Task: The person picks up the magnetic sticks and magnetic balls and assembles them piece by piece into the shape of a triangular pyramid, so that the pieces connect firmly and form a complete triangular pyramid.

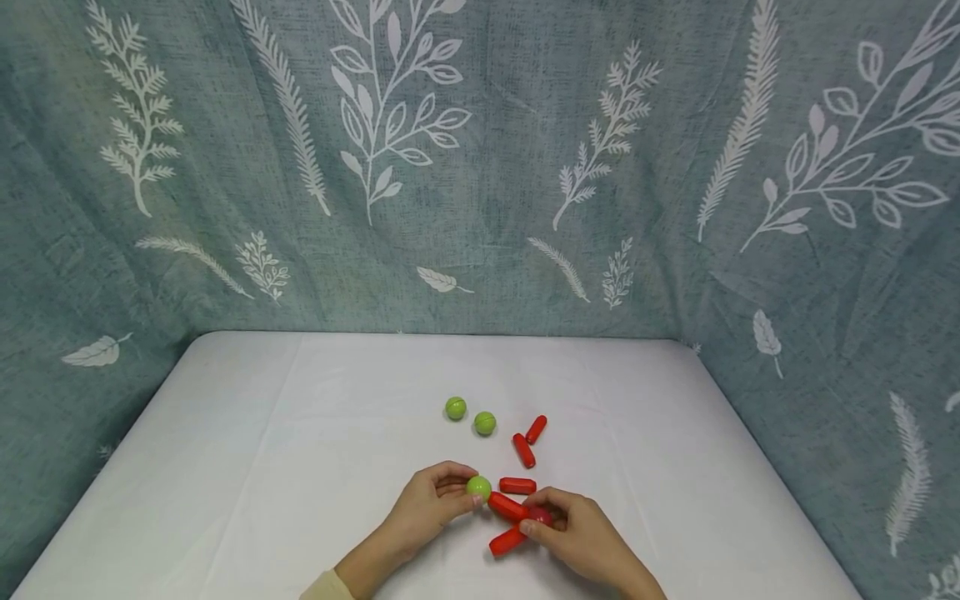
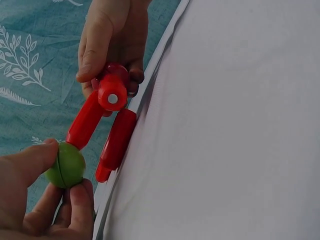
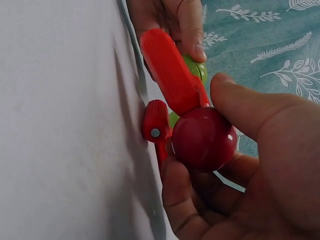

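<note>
My left hand (image 1: 425,508) pinches a green ball (image 2: 69,165) between thumb and fingertips. In the right wrist view, the thumb and fingers of my right hand (image 3: 280,150) hold a dark red ball (image 3: 205,140). A red rod (image 1: 508,507) spans from the green ball to the red ball, seemingly touching both. From the red ball a second red rod (image 3: 169,70) sticks out toward the near left; its free end shows a silvery disc (image 2: 112,98) in the left wrist view. Just beyond the hands, a loose red rod (image 1: 517,485) lies on the table.
Two green balls (image 1: 485,423) sit farther back on the white-covered table (image 1: 360,392). To their right lie two more red rods, a longer one (image 1: 524,451) and a shorter one (image 1: 536,429). A leaf-patterned teal cloth (image 1: 495,167) hangs behind and along both sides.
</note>
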The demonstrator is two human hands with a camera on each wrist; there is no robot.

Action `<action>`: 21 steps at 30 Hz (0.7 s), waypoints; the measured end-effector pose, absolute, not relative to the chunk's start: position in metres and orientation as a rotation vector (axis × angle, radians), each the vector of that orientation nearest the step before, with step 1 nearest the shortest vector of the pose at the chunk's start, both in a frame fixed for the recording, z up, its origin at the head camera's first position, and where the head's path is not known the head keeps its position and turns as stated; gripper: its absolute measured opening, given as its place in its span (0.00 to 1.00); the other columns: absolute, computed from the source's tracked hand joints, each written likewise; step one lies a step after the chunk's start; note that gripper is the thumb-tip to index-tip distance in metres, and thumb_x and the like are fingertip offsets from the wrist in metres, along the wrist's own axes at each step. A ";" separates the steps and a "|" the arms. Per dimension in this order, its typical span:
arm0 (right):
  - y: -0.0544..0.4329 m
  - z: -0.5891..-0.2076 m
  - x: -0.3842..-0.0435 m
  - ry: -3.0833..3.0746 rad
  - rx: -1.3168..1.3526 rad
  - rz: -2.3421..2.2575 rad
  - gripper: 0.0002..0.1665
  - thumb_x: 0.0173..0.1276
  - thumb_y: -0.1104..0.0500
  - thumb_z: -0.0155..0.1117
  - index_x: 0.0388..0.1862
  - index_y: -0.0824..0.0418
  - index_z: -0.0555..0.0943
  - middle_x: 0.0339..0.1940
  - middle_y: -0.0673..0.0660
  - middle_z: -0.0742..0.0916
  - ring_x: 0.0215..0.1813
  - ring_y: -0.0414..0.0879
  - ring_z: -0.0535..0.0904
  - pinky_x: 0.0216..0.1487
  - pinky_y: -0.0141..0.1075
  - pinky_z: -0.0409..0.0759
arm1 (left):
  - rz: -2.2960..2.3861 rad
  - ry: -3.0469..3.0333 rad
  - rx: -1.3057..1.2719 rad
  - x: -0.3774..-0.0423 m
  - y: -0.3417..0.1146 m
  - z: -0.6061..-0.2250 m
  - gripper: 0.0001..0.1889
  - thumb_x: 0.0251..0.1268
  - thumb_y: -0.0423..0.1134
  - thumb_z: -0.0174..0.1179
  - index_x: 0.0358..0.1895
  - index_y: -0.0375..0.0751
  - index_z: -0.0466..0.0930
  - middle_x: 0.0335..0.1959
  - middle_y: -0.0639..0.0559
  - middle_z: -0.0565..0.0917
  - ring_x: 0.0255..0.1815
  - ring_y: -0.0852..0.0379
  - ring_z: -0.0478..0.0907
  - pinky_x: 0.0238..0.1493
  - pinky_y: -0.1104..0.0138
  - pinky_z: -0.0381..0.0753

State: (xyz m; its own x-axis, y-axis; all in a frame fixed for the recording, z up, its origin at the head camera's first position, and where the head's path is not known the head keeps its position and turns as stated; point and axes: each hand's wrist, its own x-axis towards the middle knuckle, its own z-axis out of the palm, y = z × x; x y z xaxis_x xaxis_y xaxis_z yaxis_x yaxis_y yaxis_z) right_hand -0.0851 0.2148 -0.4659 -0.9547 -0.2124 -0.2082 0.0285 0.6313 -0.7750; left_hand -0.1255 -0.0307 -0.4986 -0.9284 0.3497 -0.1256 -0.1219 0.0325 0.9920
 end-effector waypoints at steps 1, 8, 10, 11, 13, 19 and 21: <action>0.215 -0.466 -0.085 2.580 -0.155 -1.222 0.19 0.66 0.45 0.73 0.50 0.52 0.85 0.32 0.48 0.82 0.29 0.39 0.73 0.27 0.28 0.71 | 1.964 1.975 0.230 -0.125 -0.030 -0.499 0.22 0.60 0.34 0.73 0.56 0.31 0.81 0.50 0.44 0.86 0.50 0.58 0.83 0.50 0.74 0.83; 0.213 -0.468 -0.084 2.590 -0.236 -1.204 0.16 0.68 0.45 0.71 0.48 0.53 0.86 0.37 0.46 0.86 0.35 0.38 0.77 0.34 0.28 0.75 | 1.964 1.916 0.242 -0.120 -0.024 -0.500 0.21 0.60 0.34 0.73 0.56 0.33 0.80 0.50 0.46 0.86 0.51 0.57 0.84 0.50 0.74 0.84; 0.212 -0.469 -0.084 2.577 -0.243 -1.208 0.16 0.69 0.45 0.71 0.48 0.53 0.86 0.37 0.46 0.87 0.36 0.39 0.78 0.36 0.27 0.76 | 1.967 1.911 0.247 -0.119 -0.023 -0.501 0.21 0.60 0.33 0.73 0.56 0.32 0.81 0.50 0.45 0.86 0.51 0.57 0.84 0.50 0.74 0.84; 0.211 -0.469 -0.084 2.573 -0.248 -1.215 0.16 0.69 0.45 0.70 0.48 0.53 0.86 0.36 0.46 0.87 0.36 0.39 0.79 0.36 0.28 0.77 | 1.967 1.911 0.248 -0.118 -0.022 -0.501 0.21 0.60 0.33 0.73 0.56 0.33 0.81 0.50 0.45 0.86 0.51 0.57 0.84 0.49 0.74 0.84; 0.210 -0.470 -0.085 2.563 -0.250 -1.233 0.15 0.69 0.46 0.71 0.48 0.53 0.86 0.35 0.45 0.87 0.36 0.39 0.79 0.36 0.28 0.78 | 1.970 1.912 0.253 -0.118 -0.021 -0.501 0.21 0.60 0.33 0.73 0.56 0.32 0.81 0.50 0.45 0.87 0.51 0.56 0.84 0.49 0.74 0.84; 0.209 -0.470 -0.084 2.574 -0.261 -1.287 0.15 0.68 0.49 0.72 0.49 0.54 0.86 0.35 0.45 0.87 0.36 0.37 0.81 0.38 0.27 0.80 | 1.966 1.900 0.301 -0.116 -0.015 -0.503 0.20 0.61 0.32 0.73 0.56 0.33 0.82 0.51 0.44 0.86 0.51 0.56 0.85 0.50 0.73 0.85; 0.208 -0.470 -0.084 2.574 -0.259 -1.301 0.17 0.67 0.50 0.73 0.50 0.55 0.86 0.35 0.46 0.87 0.36 0.37 0.81 0.39 0.26 0.81 | 1.957 1.898 0.310 -0.116 -0.013 -0.503 0.19 0.61 0.32 0.72 0.55 0.34 0.82 0.51 0.45 0.86 0.51 0.57 0.85 0.50 0.73 0.85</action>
State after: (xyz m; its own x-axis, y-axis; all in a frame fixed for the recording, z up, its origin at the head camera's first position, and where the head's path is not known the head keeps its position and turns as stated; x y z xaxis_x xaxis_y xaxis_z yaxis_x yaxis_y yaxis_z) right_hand -0.0836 0.2081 -0.4704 -0.9543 -0.2658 -0.1370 -0.0473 0.5865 -0.8086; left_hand -0.1158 -0.0127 -0.5027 -0.8974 0.4264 -0.1132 -0.1262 -0.0022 0.9920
